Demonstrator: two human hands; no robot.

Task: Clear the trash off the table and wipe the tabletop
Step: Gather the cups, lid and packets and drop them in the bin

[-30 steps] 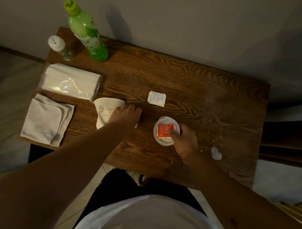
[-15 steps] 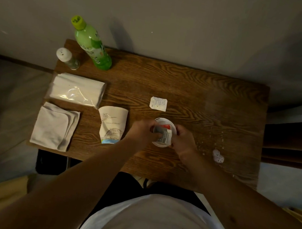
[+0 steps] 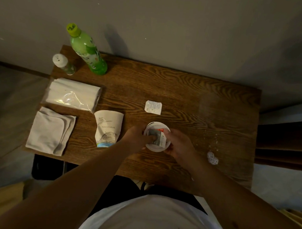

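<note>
Head view showed both hands meeting over a small white plastic lid (image 3: pixel 154 148) lying near the front edge of the wooden table (image 3: pixel 195 100). The left hand (image 3: pixel 137 137) pinched a grey sachet (image 3: pixel 153 136) down into the lid, over a red packet (image 3: pixel 160 130); the right hand (image 3: pixel 177 145) gripped the lid's right rim and a white wrapper (image 3: pixel 163 140) at once.

Judged from this, the pile sat loose in a shallow lid, so lifting it tilted could spill the packets back onto the wood or over the front edge.

Left of the lid lay a crushed paper cup (image 3: pixel 108 130), which a sweeping forearm could knock off. Behind the lid lay a white sachet (image 3: pixel 153 107), uncollected. Right of the lid sat a crumpled scrap (image 3: pixel 212 158) and crumbs, easily scattered. The folded cloth (image 3: pixel 50 131) lay far left of the lid, unused.
</note>
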